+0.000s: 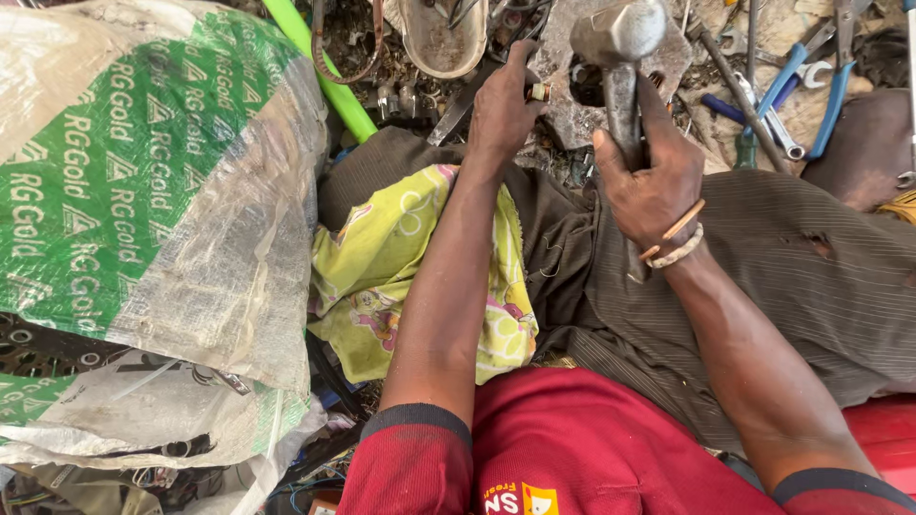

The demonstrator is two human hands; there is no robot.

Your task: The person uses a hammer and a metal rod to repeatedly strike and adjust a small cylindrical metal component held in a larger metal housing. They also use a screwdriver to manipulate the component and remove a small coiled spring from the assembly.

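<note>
My right hand (649, 181) grips the metal handle of a heavy steel hammer (618, 38), its head raised above a flat, worn metal plate (572, 105) on the ground. My left hand (501, 105) pinches a small brass-coloured cylindrical part (539, 92) and holds it at the left edge of that plate. Two bracelets circle my right wrist. My legs, in brown striped trousers, lie under both arms.
A green-and-white woven sack (143, 191) fills the left side. A yellow patterned cloth (382, 277) lies on my lap. Blue-handled pliers (840, 76), wrenches (782, 133) and scrap metal lie at top right; a green tube (324, 72) and a metal bowl (444, 38) at top centre.
</note>
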